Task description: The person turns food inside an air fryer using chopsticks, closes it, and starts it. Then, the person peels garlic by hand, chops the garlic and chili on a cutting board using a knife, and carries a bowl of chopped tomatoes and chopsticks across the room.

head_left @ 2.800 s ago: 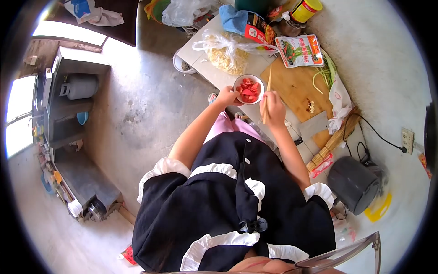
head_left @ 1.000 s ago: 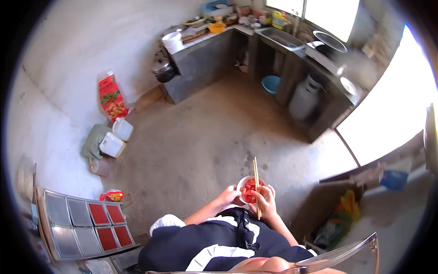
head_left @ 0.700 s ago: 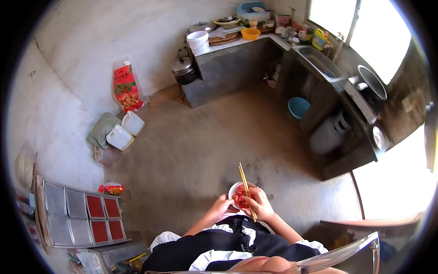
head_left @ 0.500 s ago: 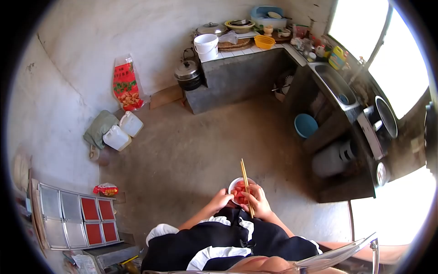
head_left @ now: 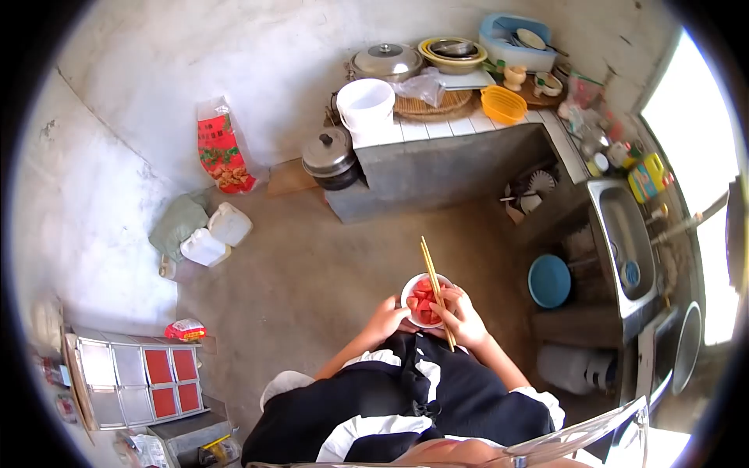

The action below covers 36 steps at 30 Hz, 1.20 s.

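Observation:
A white bowl filled with red chunks is held close in front of my body, over the dark clothing. My left hand grips the bowl's left side, with the thumb at the rim. On the other side, my right hand is closed around a pair of wooden chopsticks and rests against the bowl's right side. The chopsticks lie slanted across the bowl, their upper ends pointing away from me. The fingers beneath the bowl are hidden.
Ahead, a tiled counter carries a white bucket, basins and a yellow basket. A sink is at right, above a blue tub. Plastic jugs stand at left, near a cabinet.
The view has shifted: the counter, bucket and sink look larger and nearer. Both hands keep their hold on the bowl and chopsticks, which appear slightly higher and further right.

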### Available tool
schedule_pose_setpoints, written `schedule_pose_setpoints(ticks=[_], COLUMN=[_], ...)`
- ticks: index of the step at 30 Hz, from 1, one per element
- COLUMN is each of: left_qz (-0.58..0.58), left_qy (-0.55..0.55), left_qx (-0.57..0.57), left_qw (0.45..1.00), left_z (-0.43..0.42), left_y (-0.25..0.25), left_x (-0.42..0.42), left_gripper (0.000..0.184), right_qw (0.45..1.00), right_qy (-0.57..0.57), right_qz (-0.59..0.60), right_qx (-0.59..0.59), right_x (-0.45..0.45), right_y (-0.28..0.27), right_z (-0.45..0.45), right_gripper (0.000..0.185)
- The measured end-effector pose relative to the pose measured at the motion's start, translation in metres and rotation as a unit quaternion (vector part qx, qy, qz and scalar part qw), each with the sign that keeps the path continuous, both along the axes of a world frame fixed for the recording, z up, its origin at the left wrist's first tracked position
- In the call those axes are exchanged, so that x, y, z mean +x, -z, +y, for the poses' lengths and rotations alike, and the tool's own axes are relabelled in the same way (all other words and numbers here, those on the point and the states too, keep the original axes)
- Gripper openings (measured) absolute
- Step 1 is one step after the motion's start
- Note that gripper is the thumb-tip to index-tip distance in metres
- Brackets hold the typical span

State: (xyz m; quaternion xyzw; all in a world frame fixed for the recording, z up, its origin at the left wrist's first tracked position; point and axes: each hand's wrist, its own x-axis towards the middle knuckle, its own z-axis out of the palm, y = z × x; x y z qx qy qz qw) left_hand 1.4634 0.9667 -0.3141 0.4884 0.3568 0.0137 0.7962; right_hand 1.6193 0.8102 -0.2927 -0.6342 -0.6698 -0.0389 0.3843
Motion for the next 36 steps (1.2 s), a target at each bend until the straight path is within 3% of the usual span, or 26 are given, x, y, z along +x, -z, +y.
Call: schedule_pose_setpoints(ticks=[4,9,11,12,16,20,22,25,26,29,36], left_qz=[-0.004,-0.032,-0.041,-0.013,0.002,0.035,0.055,0.031,0.032,0.026,0.041], left_qy=[-0.027,-0.035,0.010,-0.019,0.079,0.140,0.173,0.144,0.205,0.150,0.138], left_qx=[-0.033,-0.058,-0.054,-0.054,-0.020,0.039,0.136,0.093,0.116,0.026,0.013], left_qw=[0.999,0.997,0.998,0.998,0.997,0.989,0.974,0.985,0.971,0.988,0.990], left_z=[0.075,0.187,0.239,0.260,0.343,0.399,0.417,0.424,0.431,0.433,0.406], left_y=[-0.030,-0.012,0.013,0.012,0.025,0.015,0.012,0.045,0.046,0.040,0.074], left_x=[0.076,0.163,0.199,0.220,0.287,0.335,0.359,0.389,0.399,0.423,0.479], left_gripper=[0.044,0.046,0.047,0.039,0.028,0.032,0.034,0.034,0.030,0.032,0.035], right_qw=[0.999,0.999,0.999,0.998,0.989,0.972,0.956,0.935,0.930,0.917,0.895], right_qy=[-0.035,-0.035,-0.004,0.024,0.094,0.178,0.216,0.261,0.271,0.294,0.305], right_qz=[-0.006,-0.017,-0.009,-0.007,0.009,-0.005,-0.026,-0.049,-0.056,-0.064,-0.084], right_qx=[-0.026,-0.034,-0.044,-0.056,-0.116,-0.151,-0.195,-0.237,-0.242,-0.263,-0.315], right_x=[0.086,0.172,0.200,0.211,0.253,0.274,0.288,0.308,0.315,0.335,0.394], right_y=[-0.031,-0.020,-0.018,-0.014,0.011,-0.002,0.011,0.028,0.030,0.035,0.043], right_z=[0.087,0.200,0.244,0.263,0.324,0.373,0.384,0.394,0.398,0.406,0.392], right_gripper=[0.059,0.058,0.058,0.058,0.064,0.061,0.061,0.065,0.065,0.068,0.066])
